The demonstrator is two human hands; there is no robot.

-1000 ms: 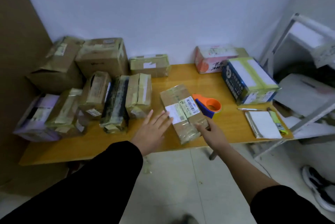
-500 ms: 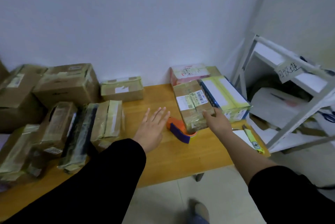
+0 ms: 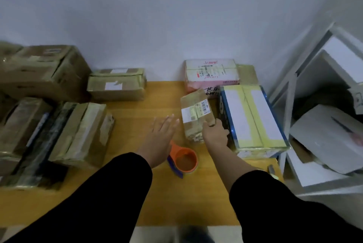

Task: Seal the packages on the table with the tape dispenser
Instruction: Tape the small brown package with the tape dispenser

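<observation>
Many taped pkgs [image 3: 115, 85] on wood table [image 3: 157, 97], white wall [image 3: 157, 16] behind

Parcel room: taped boxes [image 3: 49, 73], shelving [image 3: 290, 93].

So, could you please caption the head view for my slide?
The right hand grips a taped brown parcel beside the blue-and-yellow box; left hand open by the orange tape dispenser.

On the table [image 3: 135, 111], packages [image 3: 59, 134] crowd the left side. A parcel [image 3: 196, 117] lies beyond the tape dispenser [image 3: 184, 161], just left of a box [image 3: 253, 117]. A shelf [image 3: 294, 89] stands right of the table.
</observation>
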